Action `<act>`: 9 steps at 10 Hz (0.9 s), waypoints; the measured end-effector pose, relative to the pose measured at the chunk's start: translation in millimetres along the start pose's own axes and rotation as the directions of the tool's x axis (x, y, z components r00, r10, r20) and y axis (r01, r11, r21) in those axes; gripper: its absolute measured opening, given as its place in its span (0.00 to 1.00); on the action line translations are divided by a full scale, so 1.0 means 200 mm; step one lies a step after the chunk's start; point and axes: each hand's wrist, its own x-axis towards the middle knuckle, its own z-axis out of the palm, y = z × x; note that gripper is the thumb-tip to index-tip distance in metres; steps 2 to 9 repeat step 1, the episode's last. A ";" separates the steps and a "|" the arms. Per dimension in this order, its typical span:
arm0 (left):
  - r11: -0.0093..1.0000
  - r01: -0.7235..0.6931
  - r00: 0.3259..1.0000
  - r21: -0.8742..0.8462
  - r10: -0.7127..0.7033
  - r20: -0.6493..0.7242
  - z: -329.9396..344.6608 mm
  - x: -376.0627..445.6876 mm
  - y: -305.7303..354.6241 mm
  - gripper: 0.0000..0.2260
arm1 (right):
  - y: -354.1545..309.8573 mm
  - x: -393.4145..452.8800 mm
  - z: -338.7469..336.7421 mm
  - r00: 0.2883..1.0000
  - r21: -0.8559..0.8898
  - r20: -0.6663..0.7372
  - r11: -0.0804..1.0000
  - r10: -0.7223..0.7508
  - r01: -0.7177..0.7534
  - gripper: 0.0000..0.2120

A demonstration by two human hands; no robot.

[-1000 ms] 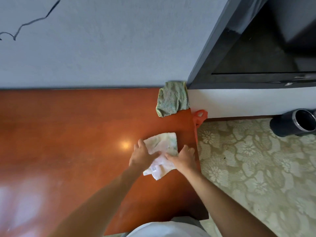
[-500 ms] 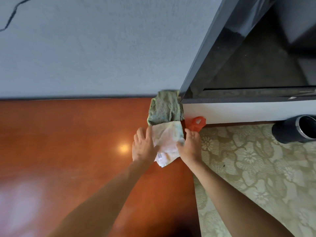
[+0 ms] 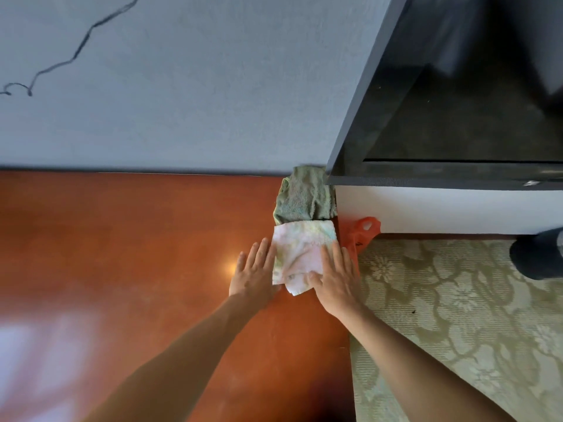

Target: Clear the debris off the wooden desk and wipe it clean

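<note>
My left hand [image 3: 254, 274] lies flat with fingers straight and together, its fingertips alongside the left edge of the white cloth [image 3: 300, 254] and its palm on the wood at the cloth's near left corner; it grasps nothing. My right hand [image 3: 335, 277] is flat too, fingers extended and pressing down on the cloth's right part, thumb laid across its near edge, with nothing clenched.

The cloth sits near the far right corner of the wooden desk [image 3: 137, 239], close to the right edge. Its far edge touches a crumpled green towel [image 3: 303, 197], which fills the far right corner against the grey wall [image 3: 182, 86].

The desk's right edge runs just beside my right hand; beyond it the patterned floor covering [image 3: 457, 315] begins. To the left the glossy reddish-brown top stretches wide and open, with a bright glare spot just left of my left hand.

The white cloth is soft terry, folded roughly square, faintly tinted pink and green. An orange plastic piece [image 3: 364, 231] pokes out past the desk's right edge.
</note>
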 end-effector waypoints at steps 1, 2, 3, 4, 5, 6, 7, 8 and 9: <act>0.980 0.037 0.987 -0.196 -0.067 -0.149 0.11 -0.25 -0.15 0.32 | 0.05 -0.12 0.00 0.997 0.046 -0.066 0.999 0.032 -0.029 0.36; 0.980 0.037 0.987 -0.196 -0.067 -0.149 0.11 -0.25 -0.15 0.32 | 0.05 -0.12 0.00 0.997 0.046 -0.066 0.999 0.032 -0.029 0.36; 0.980 0.037 0.987 -0.196 -0.067 -0.149 0.11 -0.25 -0.15 0.32 | 0.05 -0.12 0.00 0.997 0.046 -0.066 0.999 0.032 -0.029 0.36; 0.980 0.037 0.987 -0.196 -0.067 -0.149 0.11 -0.25 -0.15 0.32 | 0.05 -0.12 0.00 0.997 0.046 -0.066 0.999 0.032 -0.029 0.36; 0.980 0.037 0.987 -0.196 -0.067 -0.149 0.11 -0.25 -0.15 0.32 | 0.05 -0.12 0.00 0.997 0.046 -0.066 0.999 0.032 -0.029 0.36; 0.980 0.037 0.987 -0.196 -0.067 -0.149 0.11 -0.25 -0.15 0.32 | 0.05 -0.12 0.00 0.997 0.046 -0.066 0.999 0.032 -0.029 0.36; 0.980 0.037 0.987 -0.196 -0.067 -0.149 0.11 -0.25 -0.15 0.32 | 0.05 -0.12 0.00 0.997 0.046 -0.066 0.999 0.032 -0.029 0.36; 0.980 0.037 0.987 -0.196 -0.067 -0.149 0.11 -0.25 -0.15 0.32 | 0.05 -0.12 0.00 0.997 0.046 -0.066 0.999 0.032 -0.029 0.36; 0.980 0.037 0.987 -0.196 -0.067 -0.149 0.11 -0.25 -0.15 0.32 | 0.05 -0.12 0.00 0.997 0.046 -0.066 0.999 0.032 -0.029 0.36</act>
